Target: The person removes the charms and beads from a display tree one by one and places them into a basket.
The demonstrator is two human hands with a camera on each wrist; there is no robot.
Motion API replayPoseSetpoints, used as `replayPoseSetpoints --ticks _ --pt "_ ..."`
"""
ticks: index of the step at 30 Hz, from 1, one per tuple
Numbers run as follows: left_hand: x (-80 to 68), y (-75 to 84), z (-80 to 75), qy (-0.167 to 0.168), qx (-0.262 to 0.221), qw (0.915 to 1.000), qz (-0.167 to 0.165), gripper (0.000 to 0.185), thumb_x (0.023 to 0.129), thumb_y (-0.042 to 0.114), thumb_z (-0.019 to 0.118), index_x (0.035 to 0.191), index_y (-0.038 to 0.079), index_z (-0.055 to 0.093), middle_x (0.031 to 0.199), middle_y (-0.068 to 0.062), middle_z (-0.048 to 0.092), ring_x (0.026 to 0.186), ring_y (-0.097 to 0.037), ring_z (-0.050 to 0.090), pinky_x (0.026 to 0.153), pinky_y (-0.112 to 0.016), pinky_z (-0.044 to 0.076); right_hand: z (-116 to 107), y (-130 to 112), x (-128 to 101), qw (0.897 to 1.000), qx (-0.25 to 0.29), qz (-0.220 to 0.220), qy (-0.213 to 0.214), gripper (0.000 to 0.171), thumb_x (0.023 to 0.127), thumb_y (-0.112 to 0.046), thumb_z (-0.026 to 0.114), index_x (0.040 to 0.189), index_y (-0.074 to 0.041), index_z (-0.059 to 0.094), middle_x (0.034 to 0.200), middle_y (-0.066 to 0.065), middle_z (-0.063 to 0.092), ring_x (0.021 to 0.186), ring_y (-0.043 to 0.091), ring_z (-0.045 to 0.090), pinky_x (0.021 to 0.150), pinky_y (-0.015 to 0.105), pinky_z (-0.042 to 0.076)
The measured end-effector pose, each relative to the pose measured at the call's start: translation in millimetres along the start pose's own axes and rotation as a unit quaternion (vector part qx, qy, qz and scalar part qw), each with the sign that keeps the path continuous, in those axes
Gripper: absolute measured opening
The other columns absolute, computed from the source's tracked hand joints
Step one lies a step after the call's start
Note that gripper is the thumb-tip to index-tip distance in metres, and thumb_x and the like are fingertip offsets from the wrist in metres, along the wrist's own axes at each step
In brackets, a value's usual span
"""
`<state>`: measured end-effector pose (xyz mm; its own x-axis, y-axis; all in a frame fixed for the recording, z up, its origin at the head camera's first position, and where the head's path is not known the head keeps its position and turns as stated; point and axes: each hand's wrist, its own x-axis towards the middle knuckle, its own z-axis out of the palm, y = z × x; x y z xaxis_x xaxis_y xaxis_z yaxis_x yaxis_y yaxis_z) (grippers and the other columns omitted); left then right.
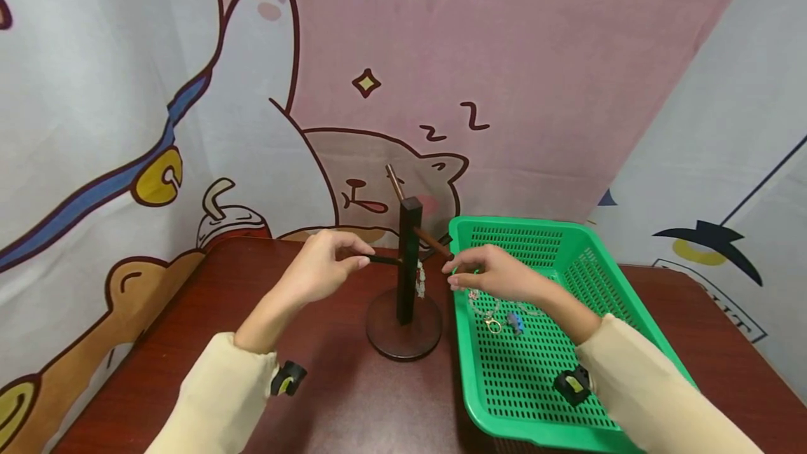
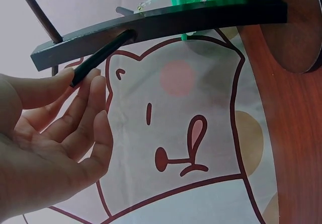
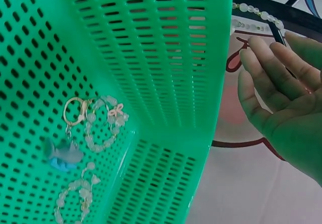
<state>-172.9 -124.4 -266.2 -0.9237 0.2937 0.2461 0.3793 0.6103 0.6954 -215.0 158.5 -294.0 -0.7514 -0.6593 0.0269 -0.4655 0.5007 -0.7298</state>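
Observation:
A dark wooden stand [image 1: 408, 265] with a round base and several pegs stands upright on the table. My left hand [image 1: 324, 265] pinches the end of its left peg [image 2: 103, 58] between thumb and fingers. A clear beaded bracelet [image 1: 420, 280] hangs from the stand, partly behind the post. My right hand [image 1: 494, 273] is beside the tip of the right peg [image 1: 433, 242], over the near-left rim of the green basket; its fingers are loosely bent with nothing held between them. In the right wrist view these fingers [image 3: 274, 73] partly hide a peg.
The green plastic basket [image 1: 469, 377] stands right of the stand. Inside lie beaded bracelets [image 3: 103, 128] and a keychain with a blue-grey animal figure [image 3: 64, 153]. A cartoon-printed cloth [image 1: 536, 90] hangs behind the brown table [image 1: 353, 398].

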Motion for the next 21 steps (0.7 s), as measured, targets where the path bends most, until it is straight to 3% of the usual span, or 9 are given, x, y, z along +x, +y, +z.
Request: replayPoseSetpoints --ticks 10,17,21 --pt "-0.1 0.2 0.6 0.003 -0.009 0.9999 -0.014 0.011 0.085 0.005 0.062 0.093 0.007 0.07 0.101 -0.005 0.066 0.102 -0.023 0.055 0.083 -0.041 0.042 11 -1 16 1.0 0.003 0.002 0.002 0.021 0.089 -0.015 0.06 0.103 0.0 0.065 0.081 0.004 0.067 0.066 0.02 0.056 0.048 0.029 0.045" --pt "-0.2 -0.2 0.6 0.0 -0.015 0.9997 -0.02 0.011 0.086 0.005 0.062 0.093 0.007 0.07 0.101 -0.005 0.065 0.101 -0.023 0.055 0.084 -0.042 0.042 17 -6 24 1.0 -0.014 -0.02 0.007 0.016 0.089 -0.013 0.059 0.096 -0.001 0.068 0.075 -0.001 0.064 0.069 0.015 0.055 0.058 0.028 0.042" --pt "0.0 -1.0 0.7 -0.001 -0.021 0.9996 -0.019 0.011 0.085 0.005 0.062 0.093 0.006 0.07 0.1 -0.005 0.066 0.099 -0.022 0.056 0.084 -0.041 0.042 21 -7 27 1.0 -0.013 -0.021 0.01 0.016 0.089 -0.013 0.059 0.096 0.0 0.067 0.072 -0.002 0.062 0.066 0.013 0.053 0.057 0.029 0.041"
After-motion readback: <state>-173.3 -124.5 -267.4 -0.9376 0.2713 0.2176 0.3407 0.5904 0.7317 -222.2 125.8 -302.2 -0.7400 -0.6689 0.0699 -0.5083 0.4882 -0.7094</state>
